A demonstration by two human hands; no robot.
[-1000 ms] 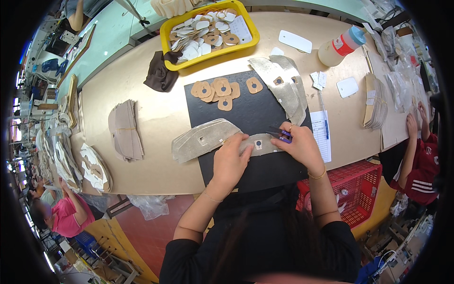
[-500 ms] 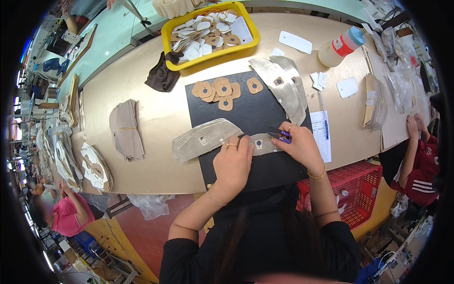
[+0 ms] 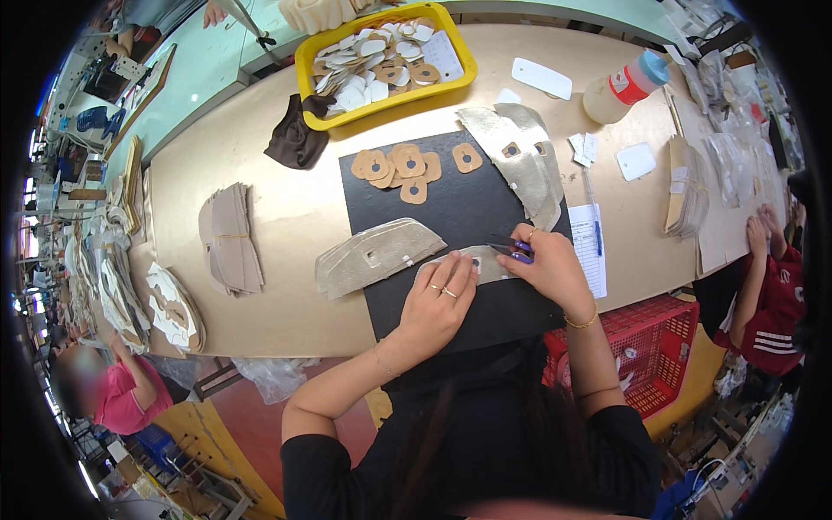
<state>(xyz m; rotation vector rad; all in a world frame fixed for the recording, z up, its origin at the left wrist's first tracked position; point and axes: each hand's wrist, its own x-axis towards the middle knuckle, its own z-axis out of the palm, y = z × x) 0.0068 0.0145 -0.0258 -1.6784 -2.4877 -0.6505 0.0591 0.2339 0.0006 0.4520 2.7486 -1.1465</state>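
My left hand (image 3: 438, 305) lies flat on a silver-grey cut piece (image 3: 488, 263) that rests on the black mat (image 3: 468, 208), fingers spread and pressing it down. My right hand (image 3: 548, 264) is closed around a small purple tool (image 3: 517, 252) whose tip touches the same piece. To the left on the mat sits a stack of grey pieces (image 3: 374, 253). Several tan round-ended patches with holes (image 3: 403, 165) lie at the mat's far edge. More grey pieces (image 3: 516, 156) are stacked at the far right of the mat.
A yellow tray (image 3: 459, 45) of white and tan patches stands at the back, a dark cloth (image 3: 295, 139) beside it. A bottle (image 3: 624, 85), white cards, beige stacks (image 3: 227, 238) and a red basket (image 3: 650, 347) surround me. Other people sit at left and right.
My left hand has slid slightly along the grey piece; the right hand with the purple tool has stayed almost in place.
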